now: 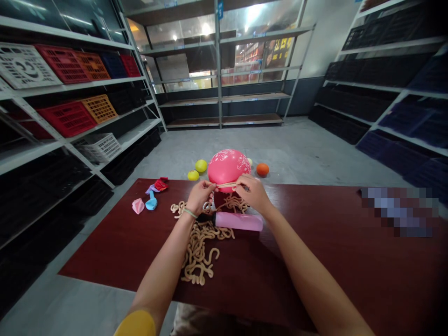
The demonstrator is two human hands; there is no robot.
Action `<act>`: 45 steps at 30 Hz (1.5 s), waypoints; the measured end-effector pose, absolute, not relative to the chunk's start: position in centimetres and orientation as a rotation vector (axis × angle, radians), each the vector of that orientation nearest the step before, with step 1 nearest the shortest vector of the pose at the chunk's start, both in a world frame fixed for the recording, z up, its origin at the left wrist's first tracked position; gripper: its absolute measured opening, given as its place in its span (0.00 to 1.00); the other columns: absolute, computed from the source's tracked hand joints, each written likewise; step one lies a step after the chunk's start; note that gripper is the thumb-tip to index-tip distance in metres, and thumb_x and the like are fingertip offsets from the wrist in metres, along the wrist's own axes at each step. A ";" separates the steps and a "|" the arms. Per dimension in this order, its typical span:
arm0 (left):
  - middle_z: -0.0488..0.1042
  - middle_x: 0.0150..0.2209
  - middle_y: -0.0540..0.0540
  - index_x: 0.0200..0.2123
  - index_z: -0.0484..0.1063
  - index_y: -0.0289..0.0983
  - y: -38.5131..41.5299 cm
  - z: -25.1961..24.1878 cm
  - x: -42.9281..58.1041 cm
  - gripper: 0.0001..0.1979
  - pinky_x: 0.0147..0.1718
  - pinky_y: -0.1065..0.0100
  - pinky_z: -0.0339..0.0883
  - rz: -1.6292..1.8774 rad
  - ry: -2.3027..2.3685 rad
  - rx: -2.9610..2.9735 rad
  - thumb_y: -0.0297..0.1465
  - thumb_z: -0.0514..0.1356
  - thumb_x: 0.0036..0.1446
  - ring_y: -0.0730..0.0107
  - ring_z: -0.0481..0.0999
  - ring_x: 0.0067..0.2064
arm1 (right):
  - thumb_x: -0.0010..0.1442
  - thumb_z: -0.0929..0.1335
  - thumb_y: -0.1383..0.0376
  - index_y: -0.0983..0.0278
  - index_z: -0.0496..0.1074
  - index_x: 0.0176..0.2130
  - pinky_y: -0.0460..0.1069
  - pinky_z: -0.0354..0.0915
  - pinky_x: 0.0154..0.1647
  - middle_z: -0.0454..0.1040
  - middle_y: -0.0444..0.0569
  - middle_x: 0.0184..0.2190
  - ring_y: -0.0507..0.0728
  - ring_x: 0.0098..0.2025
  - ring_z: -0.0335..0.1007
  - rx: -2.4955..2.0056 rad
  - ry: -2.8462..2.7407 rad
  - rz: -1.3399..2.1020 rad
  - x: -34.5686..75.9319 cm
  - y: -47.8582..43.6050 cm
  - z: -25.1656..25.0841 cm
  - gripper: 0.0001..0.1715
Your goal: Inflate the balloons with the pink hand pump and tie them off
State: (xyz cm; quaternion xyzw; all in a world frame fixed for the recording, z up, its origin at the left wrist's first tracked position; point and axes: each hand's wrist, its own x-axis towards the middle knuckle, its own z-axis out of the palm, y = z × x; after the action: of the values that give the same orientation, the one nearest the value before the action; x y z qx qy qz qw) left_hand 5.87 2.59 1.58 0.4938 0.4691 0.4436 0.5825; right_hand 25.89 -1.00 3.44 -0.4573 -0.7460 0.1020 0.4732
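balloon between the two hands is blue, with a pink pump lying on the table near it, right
Not blue: the head view shows a pink balloon. It sits between the left hand and right hand, which pinch a cord across it, and the pink pump lies on the table nearby.

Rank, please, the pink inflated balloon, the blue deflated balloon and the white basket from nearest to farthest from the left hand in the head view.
1. Pink inflated balloon, beside the left hand pinching the cord.
2. Blue deflated balloon, left on the table.
3. White basket, on the left shelving.
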 end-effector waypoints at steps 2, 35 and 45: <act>0.75 0.27 0.50 0.29 0.67 0.34 2.6 1.5 6.0 0.15 0.16 0.77 0.55 1.044 1.066 1.137 0.37 0.68 0.48 0.82 0.62 0.18 | 0.55 0.63 0.68 0.60 0.62 0.24 0.49 0.55 0.34 0.65 0.43 0.25 0.53 0.31 0.60 -1.119 -1.822 0.270 25.9 -1.0 3.5 0.09; 0.75 0.28 0.48 0.35 0.71 0.36 0.0 1.5 7.9 0.12 0.31 0.69 0.66 0.689 0.970 2.027 0.37 0.54 0.65 0.71 0.74 0.28 | 0.56 0.62 0.70 0.61 0.63 0.24 0.50 0.57 0.35 0.67 0.43 0.25 0.53 0.32 0.62 -1.141 -1.848 0.410 27.0 -1.6 5.5 0.10; 0.78 0.34 0.39 0.36 0.73 0.33 -0.5 -0.3 8.0 0.14 0.36 0.65 0.67 0.814 1.190 2.712 0.36 0.54 0.66 0.63 0.77 0.35 | 0.59 0.65 0.68 0.61 0.64 0.24 0.51 0.59 0.37 0.70 0.46 0.27 0.54 0.34 0.64 -1.139 -2.030 0.479 24.3 -3.3 7.1 0.13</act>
State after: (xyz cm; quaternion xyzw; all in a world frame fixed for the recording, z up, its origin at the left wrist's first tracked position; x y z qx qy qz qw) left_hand 8.01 -0.51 -0.25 0.8824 0.3873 0.2649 0.0349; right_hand 24.29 -3.33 7.08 -0.4445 -0.7925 0.1870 0.3733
